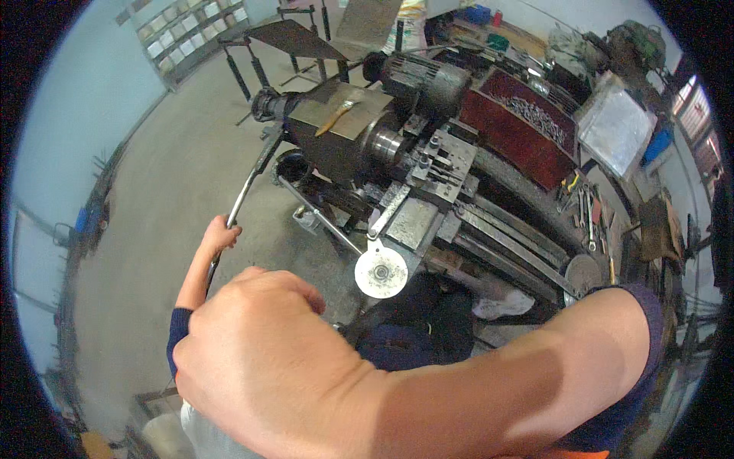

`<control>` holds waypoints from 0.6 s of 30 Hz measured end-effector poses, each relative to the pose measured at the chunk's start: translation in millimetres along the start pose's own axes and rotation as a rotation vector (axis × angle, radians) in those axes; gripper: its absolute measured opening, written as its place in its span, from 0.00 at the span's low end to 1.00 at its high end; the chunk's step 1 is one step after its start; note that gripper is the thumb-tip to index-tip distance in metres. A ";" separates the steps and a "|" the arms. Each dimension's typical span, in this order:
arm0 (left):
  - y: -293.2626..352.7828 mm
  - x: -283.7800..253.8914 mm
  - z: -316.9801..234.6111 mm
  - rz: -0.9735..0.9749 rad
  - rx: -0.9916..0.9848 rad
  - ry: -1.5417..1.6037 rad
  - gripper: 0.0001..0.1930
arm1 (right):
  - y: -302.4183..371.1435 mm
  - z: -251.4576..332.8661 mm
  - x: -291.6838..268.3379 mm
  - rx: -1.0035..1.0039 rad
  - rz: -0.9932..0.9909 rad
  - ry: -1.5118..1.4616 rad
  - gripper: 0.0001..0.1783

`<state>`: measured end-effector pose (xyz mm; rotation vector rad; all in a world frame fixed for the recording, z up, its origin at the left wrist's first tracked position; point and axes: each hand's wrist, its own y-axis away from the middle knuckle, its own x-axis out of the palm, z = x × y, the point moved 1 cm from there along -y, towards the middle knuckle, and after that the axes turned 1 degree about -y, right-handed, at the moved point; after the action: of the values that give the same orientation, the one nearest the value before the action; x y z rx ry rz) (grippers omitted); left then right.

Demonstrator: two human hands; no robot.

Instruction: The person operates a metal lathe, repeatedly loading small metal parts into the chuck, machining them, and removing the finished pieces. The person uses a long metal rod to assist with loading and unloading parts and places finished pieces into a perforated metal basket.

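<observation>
My left hand (221,234) is wrapped round a long metal lever (246,190) that slopes up to the left end of a small lathe. My right hand (260,344) is close to the camera with its back toward me. Its fingers curl inward, and whatever they hold is hidden. Beyond it is a white round handwheel (381,272), untouched. On the lathe's headstock (344,99) lies a brush with a wooden handle (333,121). A shiny spindle nose (388,145) faces the tool post (443,161).
Behind the lathe are a motor (427,80) and a dark red tray (489,126) of metal chips. Wrenches (590,214) and other hand tools lie at the right. A dark metal stand (294,38) stands at the back, near a wall rack (191,34).
</observation>
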<state>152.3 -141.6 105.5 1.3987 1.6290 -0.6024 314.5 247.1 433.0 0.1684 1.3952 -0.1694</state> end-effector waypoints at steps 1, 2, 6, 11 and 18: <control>-11.3 -0.2 1.8 0.006 0.037 -0.065 0.12 | 0.9 1.9 -0.2 0.001 0.013 0.005 0.10; -21.8 -0.7 -0.9 0.016 0.085 -0.133 0.12 | 4.2 2.6 -1.1 0.016 0.022 0.014 0.10; -39.6 7.7 -39.1 0.129 0.056 0.071 0.11 | 11.4 1.2 -5.1 0.082 0.042 0.028 0.10; -16.1 5.9 0.9 0.143 0.030 0.273 0.11 | 5.2 -11.7 -7.6 0.053 0.025 -0.024 0.11; -12.6 -1.3 -43.9 0.076 0.090 0.105 0.10 | 25.2 3.6 -6.6 0.156 0.069 0.012 0.12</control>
<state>126.9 -109.8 126.1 1.5740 1.6394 -0.5728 322.3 271.0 440.6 0.3467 1.3861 -0.2198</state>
